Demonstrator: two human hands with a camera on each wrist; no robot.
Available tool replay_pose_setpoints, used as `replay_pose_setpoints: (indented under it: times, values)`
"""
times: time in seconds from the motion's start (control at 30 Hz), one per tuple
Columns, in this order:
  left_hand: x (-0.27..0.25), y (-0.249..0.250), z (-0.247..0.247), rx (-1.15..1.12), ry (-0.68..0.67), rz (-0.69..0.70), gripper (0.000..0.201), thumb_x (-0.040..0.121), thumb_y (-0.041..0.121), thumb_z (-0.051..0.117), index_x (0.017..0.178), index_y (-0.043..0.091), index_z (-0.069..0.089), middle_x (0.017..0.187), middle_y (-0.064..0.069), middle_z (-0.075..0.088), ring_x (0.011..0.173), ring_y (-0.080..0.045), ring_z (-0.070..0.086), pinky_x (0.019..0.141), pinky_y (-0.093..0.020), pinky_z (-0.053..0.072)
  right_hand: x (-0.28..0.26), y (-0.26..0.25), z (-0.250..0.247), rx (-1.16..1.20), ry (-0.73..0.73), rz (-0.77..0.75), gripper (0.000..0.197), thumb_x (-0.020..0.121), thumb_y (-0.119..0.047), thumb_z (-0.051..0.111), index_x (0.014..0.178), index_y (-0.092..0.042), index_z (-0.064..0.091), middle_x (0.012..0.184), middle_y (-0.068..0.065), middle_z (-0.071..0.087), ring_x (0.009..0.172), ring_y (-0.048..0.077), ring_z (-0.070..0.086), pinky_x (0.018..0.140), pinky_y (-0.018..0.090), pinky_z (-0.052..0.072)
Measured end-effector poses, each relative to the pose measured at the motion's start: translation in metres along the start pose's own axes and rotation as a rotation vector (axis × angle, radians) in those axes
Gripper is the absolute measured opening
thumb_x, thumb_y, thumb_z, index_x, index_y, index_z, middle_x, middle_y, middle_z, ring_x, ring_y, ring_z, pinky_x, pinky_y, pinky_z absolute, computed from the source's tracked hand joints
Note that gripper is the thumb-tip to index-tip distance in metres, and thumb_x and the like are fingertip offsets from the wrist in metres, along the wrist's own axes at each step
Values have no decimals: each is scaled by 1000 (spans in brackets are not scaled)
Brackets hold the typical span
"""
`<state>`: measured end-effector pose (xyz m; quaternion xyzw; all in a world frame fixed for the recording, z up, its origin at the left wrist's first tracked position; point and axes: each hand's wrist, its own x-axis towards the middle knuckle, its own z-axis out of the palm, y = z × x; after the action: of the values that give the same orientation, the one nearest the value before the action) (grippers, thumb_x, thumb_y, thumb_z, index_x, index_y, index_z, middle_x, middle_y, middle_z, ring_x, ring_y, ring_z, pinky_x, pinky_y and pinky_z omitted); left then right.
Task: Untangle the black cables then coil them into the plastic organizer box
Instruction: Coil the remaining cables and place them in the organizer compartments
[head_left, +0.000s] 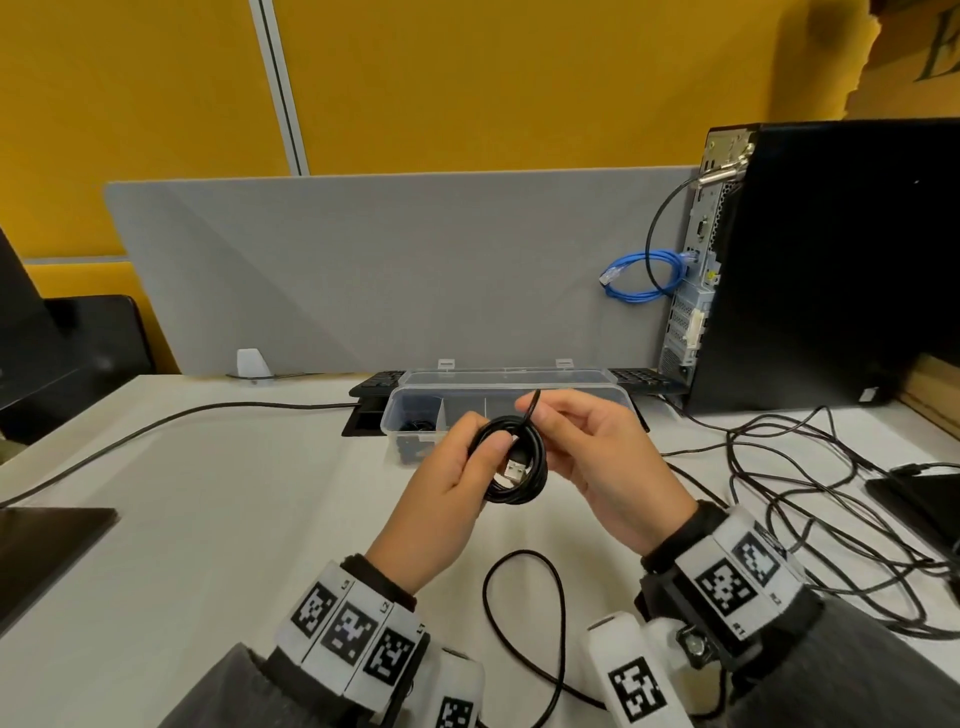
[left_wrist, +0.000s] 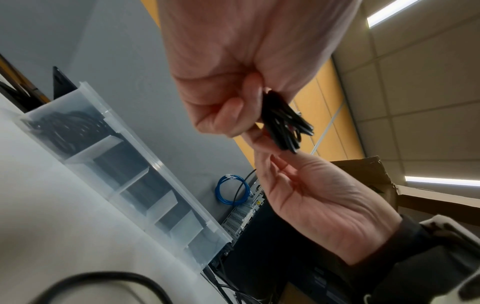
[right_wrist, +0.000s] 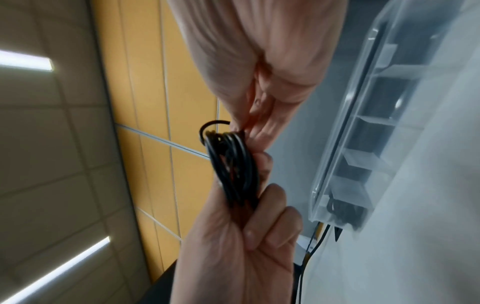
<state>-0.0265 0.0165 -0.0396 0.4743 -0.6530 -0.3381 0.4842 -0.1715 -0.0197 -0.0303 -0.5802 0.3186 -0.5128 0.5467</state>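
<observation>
A small coil of black cable (head_left: 519, 480) with a silver USB plug (head_left: 515, 470) across its middle hangs above the table, just in front of the clear organizer box (head_left: 514, 378). My left hand (head_left: 488, 447) grips the coil's left side, thumb on top. My right hand (head_left: 543, 410) pinches the cable's free end, which sticks up over the coil's top. The left wrist view shows the coil (left_wrist: 283, 125) edge-on in my left hand (left_wrist: 241, 115). In the right wrist view my right hand (right_wrist: 249, 127) pinches the coil (right_wrist: 233, 164) at the top. The box's leftmost compartment holds another coiled black cable (head_left: 418, 423).
A loose black cable loop (head_left: 558, 597) lies on the white table (head_left: 234, 493) near my wrists. Several tangled black cables (head_left: 831, 493) spread at the right. A black computer tower (head_left: 831, 260) with a blue network cable (head_left: 644, 275) stands back right. A grey divider (head_left: 363, 270) backs the desk.
</observation>
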Motion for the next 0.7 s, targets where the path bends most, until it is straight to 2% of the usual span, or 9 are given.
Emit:
replay_pose_setpoints:
  times: [0.1, 0.17, 0.23, 0.33, 0.37, 0.5, 0.57, 0.63, 0.7]
  values:
    - [2, -5, -2, -5, 25, -18, 17, 96, 25, 43, 85, 16, 53, 78, -2, 56, 65, -2, 48, 59, -18, 37, -1, 2, 0, -42, -23, 21, 13, 92, -6, 52, 96, -11, 64, 75, -1, 70, 68, 8, 65, 63, 19, 50]
    - [4, -7, -3, 1, 49, -16, 17, 96, 24, 44, 82, 20, 53, 72, 7, 55, 57, 3, 46, 53, -13, 35, 0, -1, 0, -99, -53, 34, 16, 93, -5, 51, 101, -14, 61, 78, 4, 69, 72, 13, 65, 69, 28, 54]
    - [5, -9, -4, 11, 77, 1, 17, 96, 22, 45, 81, 20, 53, 67, 10, 53, 52, 4, 45, 49, -11, 34, -1, -6, 1, -130, -72, 44, 15, 92, -18, 54, 105, -13, 61, 82, 5, 68, 77, 16, 65, 79, 38, 54]
    - [5, -7, -4, 3, 82, 31, 17, 95, 22, 46, 81, 17, 54, 63, 11, 51, 49, 4, 43, 47, -10, 32, -3, -8, 4, -229, -63, 18, 47, 72, -50, 62, 103, -15, 60, 88, -1, 71, 85, 12, 67, 79, 32, 55]
    - [5, -7, -3, -6, 79, 39, 17, 95, 22, 45, 83, 14, 55, 65, 9, 51, 50, 3, 44, 47, -10, 32, -4, -7, 6, -272, -52, -9, 50, 68, -51, 63, 103, -15, 60, 89, 0, 72, 86, 12, 68, 76, 28, 54]
    - [3, -5, 0, -81, 91, 32, 17, 95, 21, 46, 87, 8, 55, 67, 5, 54, 52, 4, 47, 49, -7, 35, -5, -2, 7, -286, -50, 7, 26, 88, -33, 58, 104, -14, 63, 96, 1, 71, 91, 11, 66, 79, 30, 55]
    - [2, -2, 1, -121, 98, 11, 20, 94, 22, 47, 89, 3, 54, 65, 5, 54, 52, 3, 46, 50, -9, 36, -3, -1, 3, -306, -62, 41, 27, 89, -36, 56, 100, -14, 66, 97, 3, 69, 92, 11, 63, 77, 29, 54]
    - [0, 0, 1, -164, 96, -18, 28, 91, 28, 49, 92, 0, 54, 65, 4, 56, 59, -4, 49, 54, -13, 38, -2, -1, 0, -309, -89, 74, 33, 89, -40, 54, 98, -11, 67, 103, 11, 67, 94, 16, 60, 75, 28, 50]
    - [-1, 3, 0, -215, 83, -47, 39, 84, 37, 51, 95, -1, 54, 72, -2, 59, 70, -16, 51, 65, -27, 40, -2, -1, -2, -278, -129, 123, 38, 89, -43, 52, 101, -11, 68, 107, 13, 66, 94, 17, 57, 76, 28, 45]
